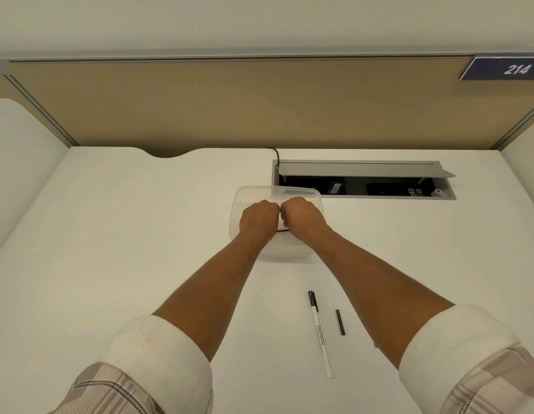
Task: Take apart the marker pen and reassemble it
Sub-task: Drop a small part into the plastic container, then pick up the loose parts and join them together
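My left hand [258, 220] and my right hand [301, 218] are both fisted, knuckles touching, above a clear plastic container [253, 193]. A thin dark piece [282, 230] shows between the two fists; what it is cannot be told, and most of it is hidden. Nearer me on the white desk lies a white marker pen [321, 336] with a black cap end pointing away. A short black pen part [340, 322] lies just to its right, apart from it.
An open cable hatch [364, 186] with a grey lid sits in the desk behind the container, with a black cable [276, 155] running into it. A tan partition wall [259, 106] stands at the desk's far edge, with a "214" sign [510, 69].
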Motion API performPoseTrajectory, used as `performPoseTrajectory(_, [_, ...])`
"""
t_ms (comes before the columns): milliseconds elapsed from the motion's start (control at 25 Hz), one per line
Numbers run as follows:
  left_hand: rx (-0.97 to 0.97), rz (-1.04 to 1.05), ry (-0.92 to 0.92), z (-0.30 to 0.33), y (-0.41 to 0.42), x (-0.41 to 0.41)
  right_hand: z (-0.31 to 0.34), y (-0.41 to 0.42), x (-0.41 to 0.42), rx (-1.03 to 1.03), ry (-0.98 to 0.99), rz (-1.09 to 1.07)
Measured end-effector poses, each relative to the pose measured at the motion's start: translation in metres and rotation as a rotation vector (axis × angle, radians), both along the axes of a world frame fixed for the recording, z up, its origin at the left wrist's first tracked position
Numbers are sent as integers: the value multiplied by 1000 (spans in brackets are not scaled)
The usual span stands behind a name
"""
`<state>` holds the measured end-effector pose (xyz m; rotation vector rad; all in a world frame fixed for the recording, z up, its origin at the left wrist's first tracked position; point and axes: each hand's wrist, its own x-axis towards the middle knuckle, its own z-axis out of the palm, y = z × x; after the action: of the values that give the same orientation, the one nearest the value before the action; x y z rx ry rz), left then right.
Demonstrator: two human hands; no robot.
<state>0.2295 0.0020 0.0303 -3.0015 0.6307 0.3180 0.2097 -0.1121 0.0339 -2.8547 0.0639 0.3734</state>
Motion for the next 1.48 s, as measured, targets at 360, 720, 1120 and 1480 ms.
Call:
performPoseTrajectory(360, [-212,49,-156,44,33,-33,31,-13,-44,102,-295,-51])
performPoseTrajectory(720, [-284,29,-186,67,33,-112,62,-28,-122,121,-418,-78])
performPoseTrajectory(1120, [-280,-64,88,19,17,-200,14,-49,-223,147,-364,-82])
performPoseTrajectory(1480, [-177,-340,34,-17,18,-248,-36,-60,-288,147,-276,-136])
